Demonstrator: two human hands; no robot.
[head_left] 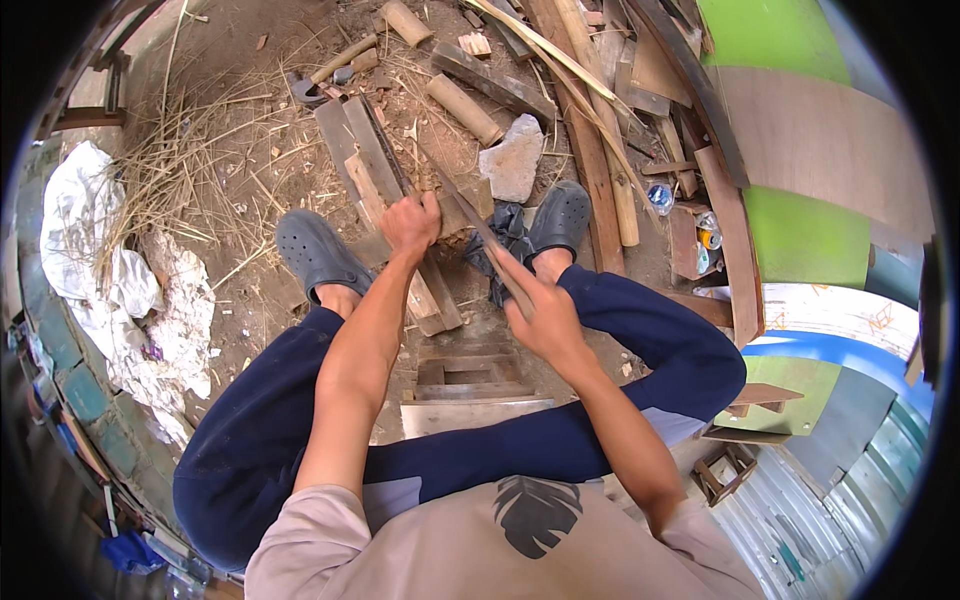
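My left hand (412,222) is closed in a fist above the wooden boards between my feet. From it a thin dark strip (388,150) reaches away along the boards; its material is unclear. My right hand (545,318) is wrapped round the handle of a long, narrow knife (475,218). Its brownish blade slants up and left, its far end close beside the strip. Beneath my left hand lies a pale wooden block (366,186) on a longer grey board (345,150). A crumpled black plastic bag (508,235) rests near the blade, by my right foot.
My grey clogs (318,252) flank the boards. Beyond lie a pale stone (513,160), cut bamboo pieces (464,110) and loose straw (190,170). Long planks (585,140) run along the right. White sacking (85,215) lies left. A low wooden stool (475,385) stands before me.
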